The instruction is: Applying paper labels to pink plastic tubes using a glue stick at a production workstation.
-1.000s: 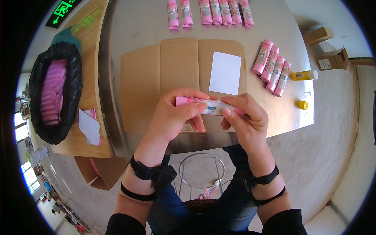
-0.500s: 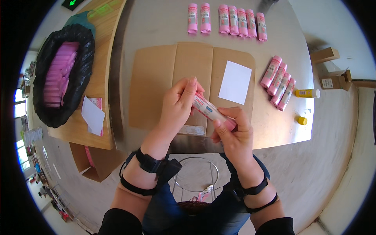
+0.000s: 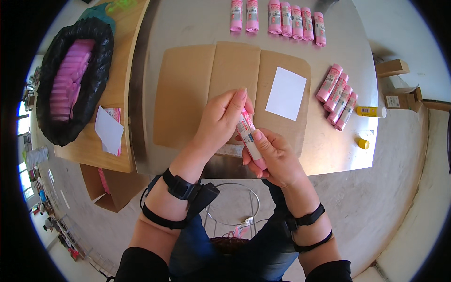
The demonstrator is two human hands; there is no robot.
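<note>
Above the near edge of the metal table, both my hands hold one pink plastic-bag roll [image 3: 250,136] with a printed paper label around it. My left hand [image 3: 220,118] grips its upper end, thumb pointing up. At the lower end, my right hand [image 3: 277,157] closes round it with the thumb along the label. Beneath lies a flattened cardboard sheet [image 3: 185,96], with a white sheet of paper [image 3: 286,94] on its right part. Several labelled pink rolls [image 3: 336,96] lie slanted to the right, beside a yellow glue stick [image 3: 371,112] and its yellow cap [image 3: 362,143].
More labelled rolls [image 3: 297,22] line the table's far side. On the left, a wooden table [image 3: 123,89] bears a black-bag-lined container [image 3: 104,70] full of pink rolls and some paper labels [image 3: 109,131]. An open carton [image 3: 120,190] stands below it; a metal stool [image 3: 256,207] is between my legs.
The roll has turned more upright and shifted slightly left at its lower end. My right hand has moved in with it, its thumb now lying on the label.
</note>
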